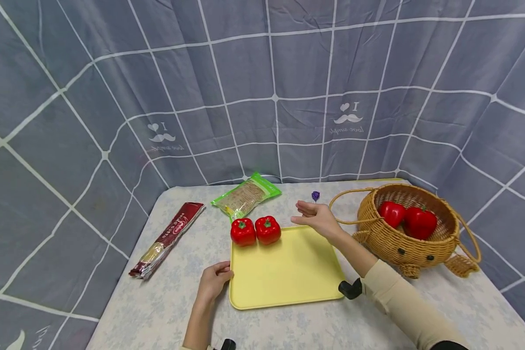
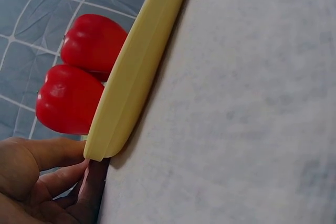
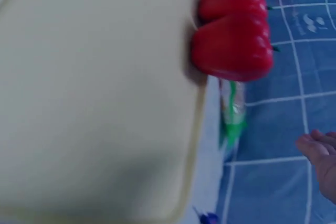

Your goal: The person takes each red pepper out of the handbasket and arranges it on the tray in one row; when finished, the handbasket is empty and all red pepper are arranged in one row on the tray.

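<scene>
Two red bell peppers (image 1: 255,231) stand side by side at the far left corner of a yellow tray (image 1: 288,272). My left hand (image 1: 215,279) pinches the tray's left rim, thumb on top and fingers beneath, as the left wrist view shows at the tray corner (image 2: 102,148). Above the tray's far right corner hovers my right hand (image 1: 317,218), fingers extended and nothing in them. In the right wrist view, that hand (image 3: 323,156) is at the right edge, apart from the peppers (image 3: 233,45).
A wicker basket (image 1: 389,248) with two more red peppers (image 1: 407,219) stands at right, its handle loop near my right hand. Behind the tray lie a green-edged packet (image 1: 247,194) and a small purple item (image 1: 316,196). A long maroon packet (image 1: 170,238) lies at left.
</scene>
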Tool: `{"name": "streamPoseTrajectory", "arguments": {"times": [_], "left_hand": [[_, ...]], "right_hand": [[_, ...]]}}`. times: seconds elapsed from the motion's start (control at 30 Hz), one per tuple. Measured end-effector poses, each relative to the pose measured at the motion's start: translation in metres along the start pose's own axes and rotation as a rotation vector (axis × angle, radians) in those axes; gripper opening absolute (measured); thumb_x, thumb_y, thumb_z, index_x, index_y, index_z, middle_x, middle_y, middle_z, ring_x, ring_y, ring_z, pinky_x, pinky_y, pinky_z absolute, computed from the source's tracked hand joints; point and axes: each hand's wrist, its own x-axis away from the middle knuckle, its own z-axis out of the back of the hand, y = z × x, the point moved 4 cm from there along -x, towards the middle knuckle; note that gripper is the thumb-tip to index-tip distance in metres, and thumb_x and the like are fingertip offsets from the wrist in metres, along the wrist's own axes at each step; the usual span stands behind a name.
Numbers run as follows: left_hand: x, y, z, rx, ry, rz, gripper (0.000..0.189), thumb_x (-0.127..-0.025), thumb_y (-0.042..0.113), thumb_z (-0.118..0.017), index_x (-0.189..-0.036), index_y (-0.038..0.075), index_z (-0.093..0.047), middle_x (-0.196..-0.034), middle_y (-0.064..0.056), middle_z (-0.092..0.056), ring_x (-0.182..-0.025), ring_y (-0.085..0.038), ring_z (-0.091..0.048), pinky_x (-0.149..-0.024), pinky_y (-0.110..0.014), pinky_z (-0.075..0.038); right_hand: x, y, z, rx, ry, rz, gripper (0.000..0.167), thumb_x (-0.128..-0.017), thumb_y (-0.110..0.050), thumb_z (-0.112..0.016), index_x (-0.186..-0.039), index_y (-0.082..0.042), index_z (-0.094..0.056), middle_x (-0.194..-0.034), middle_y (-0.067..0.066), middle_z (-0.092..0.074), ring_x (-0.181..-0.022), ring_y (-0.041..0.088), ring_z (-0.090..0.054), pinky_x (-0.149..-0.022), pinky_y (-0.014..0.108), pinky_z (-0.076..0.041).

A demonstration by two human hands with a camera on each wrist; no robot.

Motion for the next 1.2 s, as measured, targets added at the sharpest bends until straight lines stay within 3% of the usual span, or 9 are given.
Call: {"name": "streamPoseTrajectory", "arguments": {"times": [0.23,0.47,0.73,0.9,0.97,1.03,1.1,1.13,1.2], "left_hand": [[0.001,-0.001,0.006,-0.011,0.005,0.019,0.037,-0.087,0.005,-0.065,-0.122,-0.008,-0.063,-0.102,-0.014,-0.066,-0.084,-0.013,-0.058,-0.068,-0.022,-0.048],[0.001,0.001,0.007,0.006,0.005,0.019,0.038,-0.086,0.004,-0.066,-0.122,-0.009,-0.062,-0.102,-0.015,-0.066,-0.084,-0.014,-0.058,-0.068,-0.022,-0.049],[-0.001,0.002,0.008,0.011,0.008,0.033,0.038,-0.086,0.003,-0.066,-0.122,-0.009,-0.062,-0.1,-0.013,-0.066,-0.084,-0.014,-0.058,-0.068,-0.021,-0.049],[-0.002,0.002,0.008,0.006,0.01,0.029,0.037,-0.086,0.004,-0.066,-0.121,-0.009,-0.063,-0.099,-0.013,-0.066,-0.083,-0.014,-0.058,-0.067,-0.021,-0.049],[-0.002,0.002,0.008,0.006,0.007,0.028,0.037,-0.086,0.004,-0.066,-0.121,-0.009,-0.063,-0.1,-0.014,-0.066,-0.084,-0.015,-0.058,-0.068,-0.021,-0.049],[-0.001,0.002,0.008,0.008,0.002,0.025,0.038,-0.086,0.004,-0.066,-0.121,-0.009,-0.062,-0.1,-0.014,-0.066,-0.084,-0.015,-0.058,-0.068,-0.021,-0.049],[-0.001,0.002,0.008,0.01,0.001,0.021,0.038,-0.086,0.003,-0.066,-0.121,-0.01,-0.062,-0.1,-0.015,-0.066,-0.084,-0.014,-0.058,-0.069,-0.021,-0.049],[0.0,0.002,0.008,0.013,0.001,0.019,0.038,-0.086,0.003,-0.066,-0.121,-0.01,-0.062,-0.1,-0.015,-0.066,-0.083,-0.014,-0.058,-0.068,-0.021,-0.049],[0.0,0.003,0.008,0.013,0.0,0.013,0.038,-0.086,0.003,-0.066,-0.121,-0.01,-0.062,-0.1,-0.015,-0.066,-0.083,-0.013,-0.057,-0.068,-0.021,-0.048]], "right_hand": [[0.016,-0.034,0.047,0.144,0.008,-0.068,0.08,-0.087,-0.031,-0.073,-0.15,-0.001,-0.034,-0.153,0.018,-0.038,-0.142,0.034,-0.036,-0.113,0.051,-0.033],[0.03,-0.055,0.111,0.289,0.056,-0.128,0.082,-0.089,-0.035,-0.07,-0.15,0.004,-0.03,-0.153,0.023,-0.035,-0.143,0.04,-0.031,-0.115,0.055,-0.027],[0.042,-0.034,0.159,0.426,0.137,-0.254,0.09,-0.086,-0.051,-0.068,-0.148,0.005,-0.034,-0.154,0.027,-0.032,-0.143,0.047,-0.024,-0.112,0.06,-0.029],[0.049,-0.014,0.187,0.473,0.196,-0.338,0.097,-0.086,-0.052,-0.068,-0.146,0.013,-0.029,-0.152,0.034,-0.025,-0.139,0.052,-0.022,-0.11,0.06,-0.031],[0.052,-0.006,0.199,0.505,0.237,-0.37,0.093,-0.084,-0.051,-0.07,-0.141,0.015,-0.037,-0.14,0.036,-0.038,-0.131,0.051,-0.034,-0.103,0.057,-0.04],[0.054,0.001,0.209,0.559,0.277,-0.382,0.079,-0.082,-0.049,-0.073,-0.122,0.015,-0.051,-0.108,0.029,-0.051,-0.108,0.042,-0.047,-0.087,0.047,-0.048],[0.055,0.007,0.218,0.605,0.3,-0.409,0.06,-0.08,-0.047,-0.075,-0.09,0.009,-0.054,-0.079,0.013,-0.044,-0.083,0.031,-0.045,-0.07,0.038,-0.044],[0.055,0.01,0.221,0.629,0.299,-0.426,0.056,-0.079,-0.046,-0.075,-0.08,0.004,-0.048,-0.075,0.006,-0.037,-0.078,0.026,-0.041,-0.065,0.034,-0.04],[0.056,0.016,0.228,0.672,0.297,-0.457,0.053,-0.079,-0.044,-0.075,-0.072,-0.004,-0.04,-0.069,0.002,-0.032,-0.07,0.023,-0.04,-0.06,0.032,-0.038]]}}
